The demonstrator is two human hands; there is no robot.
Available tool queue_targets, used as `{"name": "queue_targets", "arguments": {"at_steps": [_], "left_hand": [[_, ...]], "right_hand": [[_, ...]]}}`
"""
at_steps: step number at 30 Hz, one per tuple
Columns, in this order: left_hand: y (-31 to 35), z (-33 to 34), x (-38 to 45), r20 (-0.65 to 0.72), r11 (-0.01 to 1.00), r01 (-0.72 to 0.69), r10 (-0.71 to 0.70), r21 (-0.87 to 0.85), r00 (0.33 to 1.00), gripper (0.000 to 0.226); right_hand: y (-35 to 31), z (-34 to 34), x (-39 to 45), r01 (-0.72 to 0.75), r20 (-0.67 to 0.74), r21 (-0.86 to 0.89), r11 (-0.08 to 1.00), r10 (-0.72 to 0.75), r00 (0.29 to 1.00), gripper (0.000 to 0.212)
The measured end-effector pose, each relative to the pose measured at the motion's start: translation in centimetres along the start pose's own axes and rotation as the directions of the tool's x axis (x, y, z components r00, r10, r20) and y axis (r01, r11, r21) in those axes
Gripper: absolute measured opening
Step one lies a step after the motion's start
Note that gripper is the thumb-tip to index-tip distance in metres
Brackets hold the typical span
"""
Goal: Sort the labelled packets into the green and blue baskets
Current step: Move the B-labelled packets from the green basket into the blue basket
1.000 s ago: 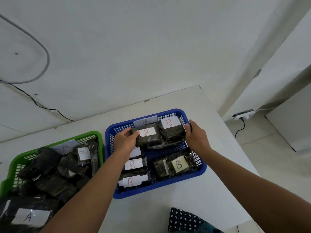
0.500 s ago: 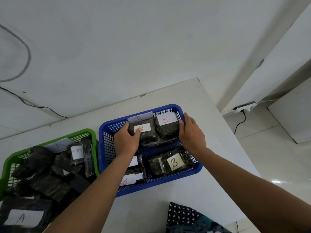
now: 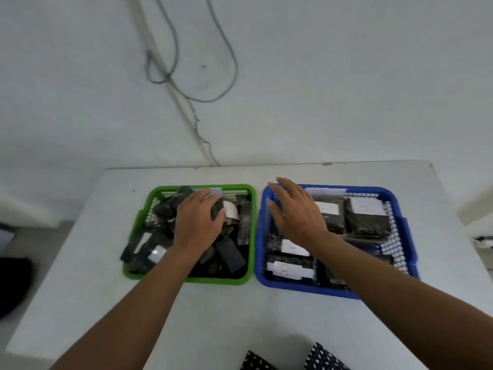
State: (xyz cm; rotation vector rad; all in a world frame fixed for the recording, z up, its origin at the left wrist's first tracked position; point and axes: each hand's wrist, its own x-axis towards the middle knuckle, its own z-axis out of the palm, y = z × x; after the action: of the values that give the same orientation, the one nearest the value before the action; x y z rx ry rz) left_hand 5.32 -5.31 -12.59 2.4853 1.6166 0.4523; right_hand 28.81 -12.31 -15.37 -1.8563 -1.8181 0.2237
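1. Grip: left hand (image 3: 198,222) lies palm-down on the packets in the green basket, fingers curled around a dark packet (image 3: 217,208) with a white label; right hand (image 3: 294,212) is spread flat, fingers straight, over the blue basket's left part.
2. White desk (image 3: 240,316) carries both baskets side by side, near the wall.
3. Blue basket (image 3: 408,252), right: dark packets in rows, white labels up.
4. Green basket (image 3: 138,222), left: jumbled dark packets.
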Motion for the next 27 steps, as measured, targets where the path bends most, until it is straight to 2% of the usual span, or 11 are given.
{"name": "queue_targets", "arguments": {"at_steps": [8, 14, 19, 23, 27], "left_hand": [[-9.7, -5.1, -4.4, -0.042, 0.986, 0.159, -0.161, -0.049, 0.986, 0.037], [-13.5, -5.7, -7.3, 0.042, 0.966, 0.185, -0.181, -0.18, 0.983, 0.031], [-15.1, -5.1, -8.1, 0.138, 0.949, 0.197, -0.167, -0.246, 0.976, 0.033], [-16.2, -4.9, -6.9, 0.096, 0.941, 0.173, -0.151, -0.289, 0.984, 0.033], [-17.2, -4.4, -4.0, 0.094, 0.946, 0.197, -0.179, -0.258, 0.979, 0.037]], "right_hand": [[-11.2, 5.5, 2.1, 0.261, 0.061, 0.109, 0.959, -0.269, 0.961, 0.042], [-16.1, 9.0, 1.1, 0.282, 0.266, 0.195, 0.939, -0.328, 0.907, 0.056], [-17.5, 11.4, 0.7, 0.147, 0.408, 0.197, 0.969, -0.217, 0.887, 0.068], [-17.6, 12.3, 2.1, 0.026, 0.382, 0.174, 0.984, -0.092, 0.92, 0.059], [-17.3, 12.7, 5.1, 0.03, 0.328, 0.066, 0.997, -0.05, 0.943, 0.053]]}}
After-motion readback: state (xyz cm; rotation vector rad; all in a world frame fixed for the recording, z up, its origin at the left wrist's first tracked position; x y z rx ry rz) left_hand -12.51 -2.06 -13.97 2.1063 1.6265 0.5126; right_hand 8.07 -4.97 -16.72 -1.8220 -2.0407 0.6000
